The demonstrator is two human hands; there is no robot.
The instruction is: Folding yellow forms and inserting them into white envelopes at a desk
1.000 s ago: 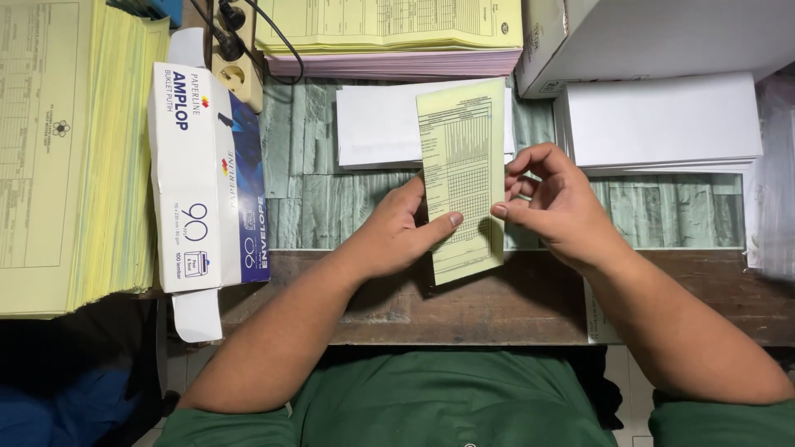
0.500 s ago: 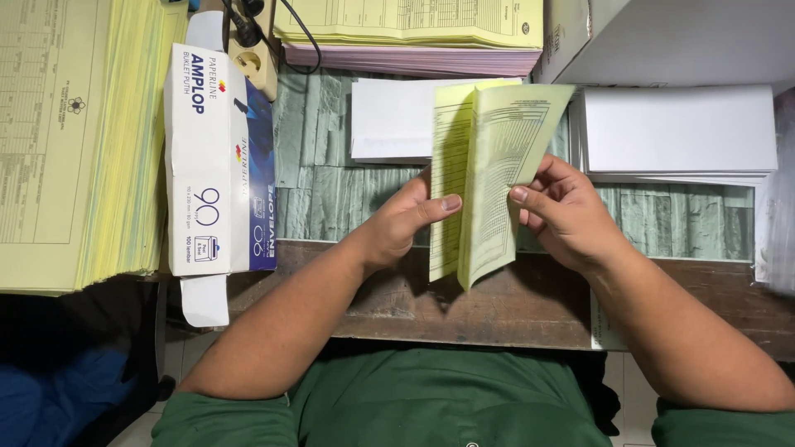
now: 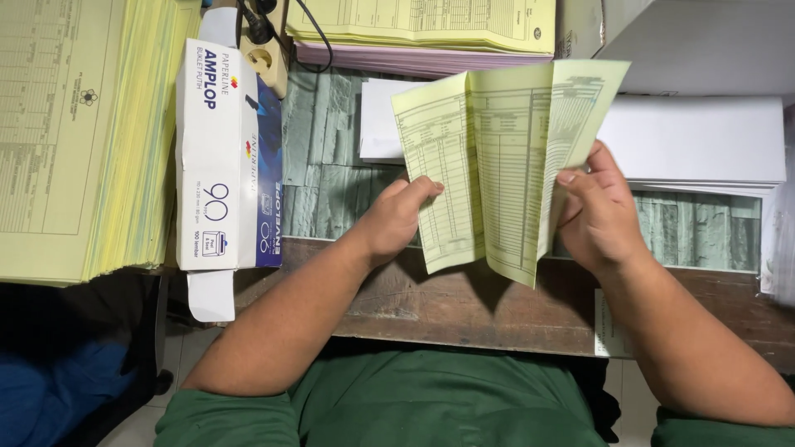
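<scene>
— Two hands are seen at the middle of the frame, and one yellow form (image 3: 497, 165) is held up between them, above the near edge of the desk (image 3: 464, 306). How is it gripped?

— The left hand (image 3: 397, 217) is closed on the form's left panel, thumb on the printed face and fingers hidden behind. The right hand (image 3: 598, 217) is pinched on the right panel, thumb in front as well. The sheet is shown spread into three panels, the creases visible, the right panel tilted toward the camera.

— Which step is judged to be in hand?

— An unfolding, or a re-folding into thirds; which of the two cannot be told from this view. The form is clear of the desk, carried wholly by the two grips.

— What lies about it?

— A white envelope (image 3: 381, 116) is partly covered behind the form, a white stack of envelopes (image 3: 704, 136) is seen at the right, and an envelope box (image 3: 228, 157) at the left. A thick yellow paper stack (image 3: 74, 132) fills the far left; another stack of forms (image 3: 422, 33) is set at the top.

— What would the next move call for?

— Probably even tension from both grips, so that the panels are laid along the creases and the edges are kept aligned; a skewed fold is the likely fault.
</scene>
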